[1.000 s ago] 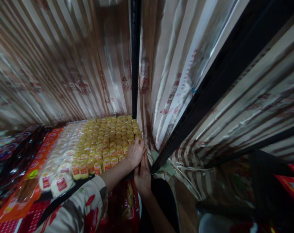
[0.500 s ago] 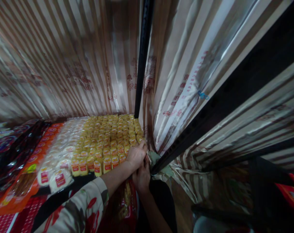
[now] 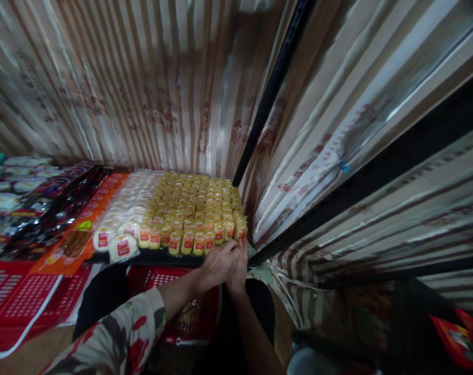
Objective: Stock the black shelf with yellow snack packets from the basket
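Rows of small yellow cakes in clear wrappers with red-and-yellow labels point(image 3: 187, 242) fill the right end of a dark shelf. At their front right corner, my left hand point(image 3: 219, 264) and my right hand point(image 3: 238, 268) are pressed together. The fingers of my right hand point up and close at the base of the last wrapped cake point(image 3: 240, 228). My left hand is curled across the right one, knuckles up; what lies in its fingers is hidden. White round wrapped cakes point(image 3: 123, 247) stand to the left of the yellow rows.
Orange packs point(image 3: 76, 245), dark shiny packs point(image 3: 45, 221) and pale packets point(image 3: 4, 202) continue leftward. Red baskets point(image 3: 25, 291) sit below the shelf edge. Black metal posts point(image 3: 268, 99) and a striped curtain point(image 3: 182, 94) enclose the back and right.
The view has shifted, showing more of the shelf's left side and the baskets. My hands remain together at the right corner, and the wrapped cake above their fingertips now shows clearly.
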A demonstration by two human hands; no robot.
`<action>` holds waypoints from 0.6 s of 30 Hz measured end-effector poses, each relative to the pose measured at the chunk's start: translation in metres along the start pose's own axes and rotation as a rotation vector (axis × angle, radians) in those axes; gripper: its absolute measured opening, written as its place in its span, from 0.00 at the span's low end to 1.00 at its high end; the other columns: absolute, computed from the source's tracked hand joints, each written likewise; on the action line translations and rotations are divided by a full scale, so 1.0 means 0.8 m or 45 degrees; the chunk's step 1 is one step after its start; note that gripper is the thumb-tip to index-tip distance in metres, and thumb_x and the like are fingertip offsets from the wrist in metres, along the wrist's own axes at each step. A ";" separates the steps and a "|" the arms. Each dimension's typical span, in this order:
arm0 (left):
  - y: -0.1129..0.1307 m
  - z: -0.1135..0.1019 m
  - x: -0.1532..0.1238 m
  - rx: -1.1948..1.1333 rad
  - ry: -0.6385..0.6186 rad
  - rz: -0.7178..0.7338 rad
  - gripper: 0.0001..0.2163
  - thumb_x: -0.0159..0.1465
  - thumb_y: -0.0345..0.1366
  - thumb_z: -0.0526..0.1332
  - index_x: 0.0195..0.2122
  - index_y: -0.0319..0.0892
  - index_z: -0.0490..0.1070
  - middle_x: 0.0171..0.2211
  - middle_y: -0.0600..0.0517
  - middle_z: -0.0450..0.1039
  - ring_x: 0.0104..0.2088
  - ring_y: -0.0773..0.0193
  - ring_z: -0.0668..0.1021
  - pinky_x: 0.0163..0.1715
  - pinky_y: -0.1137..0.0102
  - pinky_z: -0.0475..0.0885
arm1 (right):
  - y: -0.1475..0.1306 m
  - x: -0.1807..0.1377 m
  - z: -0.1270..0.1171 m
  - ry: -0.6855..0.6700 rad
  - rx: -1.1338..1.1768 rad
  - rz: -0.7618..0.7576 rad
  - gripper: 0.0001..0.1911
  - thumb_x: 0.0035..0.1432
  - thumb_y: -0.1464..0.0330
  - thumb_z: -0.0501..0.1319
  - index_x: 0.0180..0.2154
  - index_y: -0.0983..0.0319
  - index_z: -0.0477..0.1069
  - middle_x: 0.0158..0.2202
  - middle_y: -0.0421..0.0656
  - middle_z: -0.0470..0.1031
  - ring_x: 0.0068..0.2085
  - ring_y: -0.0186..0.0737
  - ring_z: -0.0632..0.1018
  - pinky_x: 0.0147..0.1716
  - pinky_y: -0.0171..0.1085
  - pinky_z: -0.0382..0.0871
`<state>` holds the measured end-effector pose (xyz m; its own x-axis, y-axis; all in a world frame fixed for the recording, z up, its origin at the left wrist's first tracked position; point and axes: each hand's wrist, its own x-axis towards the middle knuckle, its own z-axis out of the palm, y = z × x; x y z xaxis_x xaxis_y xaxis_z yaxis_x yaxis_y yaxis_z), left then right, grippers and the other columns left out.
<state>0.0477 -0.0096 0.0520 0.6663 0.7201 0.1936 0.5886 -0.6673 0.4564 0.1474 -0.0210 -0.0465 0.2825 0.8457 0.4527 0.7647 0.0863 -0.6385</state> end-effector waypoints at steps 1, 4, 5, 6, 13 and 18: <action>0.001 0.002 -0.016 -0.019 0.003 0.020 0.13 0.63 0.31 0.49 0.46 0.42 0.67 0.43 0.47 0.69 0.40 0.60 0.73 0.40 0.67 0.71 | -0.002 -0.004 -0.002 0.007 0.012 0.007 0.25 0.60 0.70 0.42 0.58 0.65 0.55 0.58 0.53 0.59 0.62 0.45 0.56 0.58 0.53 0.55; 0.000 0.007 -0.064 -0.082 0.050 0.021 0.12 0.63 0.29 0.48 0.42 0.42 0.68 0.41 0.47 0.70 0.42 0.61 0.72 0.42 0.68 0.70 | -0.021 -0.023 -0.013 0.022 0.094 0.046 0.25 0.61 0.67 0.42 0.58 0.66 0.55 0.61 0.54 0.54 0.61 0.45 0.59 0.56 0.50 0.59; -0.001 0.009 -0.080 -0.102 0.072 -0.007 0.12 0.63 0.29 0.48 0.42 0.41 0.69 0.40 0.48 0.70 0.41 0.61 0.72 0.42 0.68 0.69 | -0.029 -0.033 -0.015 0.012 0.135 0.045 0.25 0.61 0.67 0.42 0.58 0.65 0.57 0.60 0.53 0.56 0.59 0.44 0.61 0.55 0.49 0.60; -0.004 0.011 -0.096 -0.120 0.084 -0.037 0.12 0.63 0.29 0.48 0.41 0.41 0.69 0.39 0.48 0.70 0.40 0.62 0.72 0.41 0.69 0.69 | -0.035 -0.044 -0.016 -0.014 0.171 0.029 0.24 0.61 0.67 0.42 0.57 0.64 0.59 0.58 0.52 0.59 0.58 0.43 0.64 0.54 0.49 0.62; -0.046 0.051 -0.192 -0.268 -0.014 -0.312 0.12 0.58 0.26 0.52 0.39 0.42 0.71 0.43 0.48 0.71 0.41 0.61 0.73 0.43 0.67 0.69 | -0.052 -0.130 0.020 -0.568 0.162 -0.029 0.20 0.54 0.70 0.51 0.48 0.61 0.71 0.47 0.48 0.73 0.50 0.42 0.73 0.50 0.45 0.66; -0.099 0.080 -0.221 -0.507 -0.087 -0.834 0.13 0.57 0.25 0.51 0.36 0.41 0.73 0.37 0.48 0.74 0.40 0.62 0.74 0.43 0.66 0.69 | -0.056 -0.153 0.059 -1.068 0.052 0.084 0.18 0.55 0.72 0.51 0.45 0.60 0.73 0.43 0.48 0.77 0.45 0.44 0.77 0.43 0.41 0.69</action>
<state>-0.0876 -0.0959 -0.0739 0.2732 0.9227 -0.2719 0.6720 0.0192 0.7403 0.0512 -0.1033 -0.1027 -0.2106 0.9592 -0.1886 0.7354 0.0283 -0.6770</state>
